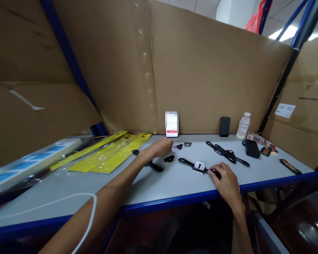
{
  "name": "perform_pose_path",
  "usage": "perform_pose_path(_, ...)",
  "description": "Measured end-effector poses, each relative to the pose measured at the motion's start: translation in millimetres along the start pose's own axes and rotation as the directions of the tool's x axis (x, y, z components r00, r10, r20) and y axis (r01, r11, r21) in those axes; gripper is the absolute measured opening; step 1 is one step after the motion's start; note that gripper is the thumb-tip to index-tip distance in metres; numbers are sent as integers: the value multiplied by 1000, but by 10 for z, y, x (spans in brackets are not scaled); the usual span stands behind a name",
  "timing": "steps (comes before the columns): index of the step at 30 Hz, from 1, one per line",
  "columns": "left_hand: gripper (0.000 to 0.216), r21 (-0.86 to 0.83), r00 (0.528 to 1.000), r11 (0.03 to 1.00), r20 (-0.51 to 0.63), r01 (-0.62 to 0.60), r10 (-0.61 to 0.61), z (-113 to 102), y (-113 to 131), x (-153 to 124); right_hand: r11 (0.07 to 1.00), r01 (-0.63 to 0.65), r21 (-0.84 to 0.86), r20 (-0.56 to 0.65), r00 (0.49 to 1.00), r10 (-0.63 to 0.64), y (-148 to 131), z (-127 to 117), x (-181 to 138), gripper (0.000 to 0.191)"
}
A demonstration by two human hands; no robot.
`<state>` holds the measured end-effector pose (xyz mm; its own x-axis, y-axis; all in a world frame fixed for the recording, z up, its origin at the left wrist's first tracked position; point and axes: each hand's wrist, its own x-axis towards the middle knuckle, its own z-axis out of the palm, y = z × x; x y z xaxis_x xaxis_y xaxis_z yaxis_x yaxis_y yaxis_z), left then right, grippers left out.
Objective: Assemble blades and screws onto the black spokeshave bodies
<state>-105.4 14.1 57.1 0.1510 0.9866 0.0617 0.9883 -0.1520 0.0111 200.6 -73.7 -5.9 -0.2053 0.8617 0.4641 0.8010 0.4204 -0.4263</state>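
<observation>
The right hand (pixel 225 180) is closed around one smooth black handle of a long, thin black tool (pixel 199 170). In the tool's middle sits a flat, shiny silver plate (pixel 199 164) with cut corners and a dark hole like a keyhole. The tool is on the pale, smooth worktop (pixel 161 187), near its blue front edge.

The left hand (pixel 164 146) is farther back, to the left of the tool, with its fingers curled down. I can't tell if it holds anything. Just beside it, behind the tool, are a little dark lump of a part with shiny bits (pixel 179 146) and a flat grey metal piece with a slot (pixel 187 144). A small, bumpy black piece (pixel 169 159) lies left of the tool.

Farther left, another black tool with rounded handles (pixel 156 167) lies partly under the left arm. Past that are bright yellow cards with crinkly clear plastic (pixel 108 157). Right of the tool, two more long black tools (pixel 224 152) lie close together. Behind it, a thin phone with a glowing screen (pixel 172 125) stands by the brown cardboard wall (pixel 201 77).
</observation>
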Motion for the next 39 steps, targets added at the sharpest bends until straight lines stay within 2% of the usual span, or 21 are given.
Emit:
perform_pose_path(5,20,5,999,999,38,34,-34,42,-73,19,1000,11,-5,-16,1000,-11,24,12,0,19)
perform_pose_path(8,27,-37,999,999,42,-29,31,-22,-2,-10,1000,15,-2,-17,1000,-15,22,15,2,20)
perform_pose_path(11,37,-64,984,993,144,-100,108,-58,99,-74,1000,13,-5,-13,1000,-13,16,15,4,20)
perform_pose_path(13,41,-44,971,993,209,-109,116,-49,149,-108,1000,16,-8,-17,1000,-16,14,14,3,20)
perform_pose_path(18,41,-25,964,994,240,-109,112,-14,180,-112,1000,11,1,-11,1000,-11,10,7,-1,20)
perform_pose_path(26,21,101,986,990,144,-98,83,-61,187,-158,1000,4,-16,-9,1000,-4,-33,-21,-4,18)
perform_pose_path(30,17,78,996,996,83,-43,36,-93,192,-166,1000,5,-20,-22,1000,-6,-44,-34,-7,18)
perform_pose_path(34,20,27,992,995,84,-91,89,-135,231,-190,1000,2,-5,-14,1000,-2,-27,-19,-8,19)
perform_pose_path(39,23,14,994,995,60,-97,96,-120,273,-201,1000,5,-3,-14,1000,-5,-8,-1,-4,19)
